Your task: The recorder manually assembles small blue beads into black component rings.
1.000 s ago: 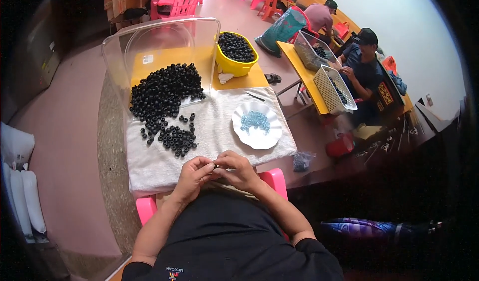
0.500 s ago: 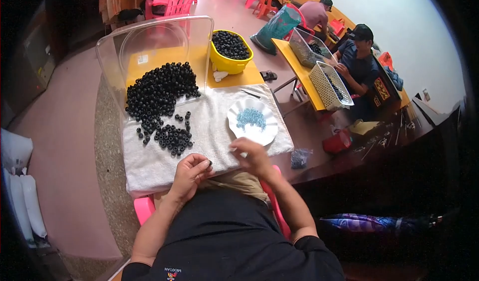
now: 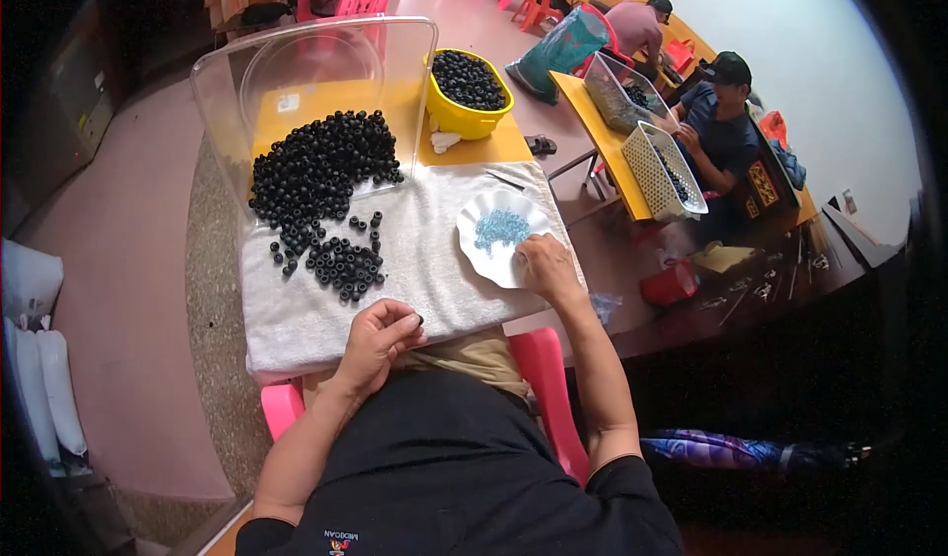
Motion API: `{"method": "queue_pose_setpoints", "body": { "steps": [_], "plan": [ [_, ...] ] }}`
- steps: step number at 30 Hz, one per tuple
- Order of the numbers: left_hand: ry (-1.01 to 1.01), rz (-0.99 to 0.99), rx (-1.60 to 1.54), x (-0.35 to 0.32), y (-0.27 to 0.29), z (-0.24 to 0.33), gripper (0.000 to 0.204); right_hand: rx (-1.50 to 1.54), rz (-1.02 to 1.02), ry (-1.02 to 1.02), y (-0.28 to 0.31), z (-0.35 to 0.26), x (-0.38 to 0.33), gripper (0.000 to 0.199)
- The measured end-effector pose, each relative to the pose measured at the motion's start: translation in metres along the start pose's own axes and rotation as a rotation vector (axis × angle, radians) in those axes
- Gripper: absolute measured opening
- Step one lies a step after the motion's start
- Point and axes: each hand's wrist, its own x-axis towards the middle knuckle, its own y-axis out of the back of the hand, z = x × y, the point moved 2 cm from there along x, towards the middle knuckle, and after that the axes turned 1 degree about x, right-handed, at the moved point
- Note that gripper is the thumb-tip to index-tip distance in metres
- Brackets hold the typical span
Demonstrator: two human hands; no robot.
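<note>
White towel (image 3: 415, 260) covers the near part of the yellow table (image 3: 494, 148); on it, a large heap of black rings (image 3: 321, 166) toward the far left, with a smaller cluster of black rings (image 3: 344, 265) nearer the person; a few strays lie between the two.

Left hand (image 3: 380, 337) rests at the towel's near edge, fingers curled shut; a small dark piece (image 3: 420, 319), apparently one ring, shows at the fingertips, pinched between thumb and forefinger.

Right hand (image 3: 546, 268) lies on the near rim of a white scalloped dish (image 3: 494, 252) at the towel's right side; fingers bent down toward the dish; whether they grip anything cannot be told; small pale blue parts (image 3: 501, 227) sit in the middle of the dish, just beyond the fingertips.

Clear plastic shield (image 3: 316, 82) stands behind the heap; a yellow tub (image 3: 464, 117) of black rings stands on the bare table to the right of it; other people sit at a second table (image 3: 607, 151), well apart, far right.
</note>
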Motion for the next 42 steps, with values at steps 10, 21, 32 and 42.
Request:
{"method": "queue_pose_setpoints", "body": {
  "steps": [10,21,32,42],
  "plan": [
    [0.009,-0.019,0.054,0.001,-0.001,-0.001,0.011,0.068,-0.065,0.048,-0.014,-0.001,-0.003,0.017],
    [0.001,0.008,0.015,0.002,-0.001,0.000,0.012,0.116,-0.137,0.107,0.003,-0.022,-0.002,0.017],
    [-0.012,0.045,0.065,0.000,-0.003,0.002,0.011,0.164,-0.247,0.139,0.007,-0.013,0.011,0.014],
    [-0.029,0.032,0.081,0.003,-0.006,-0.004,0.011,0.691,0.009,0.128,0.009,-0.036,-0.010,0.013]
  ]
}}
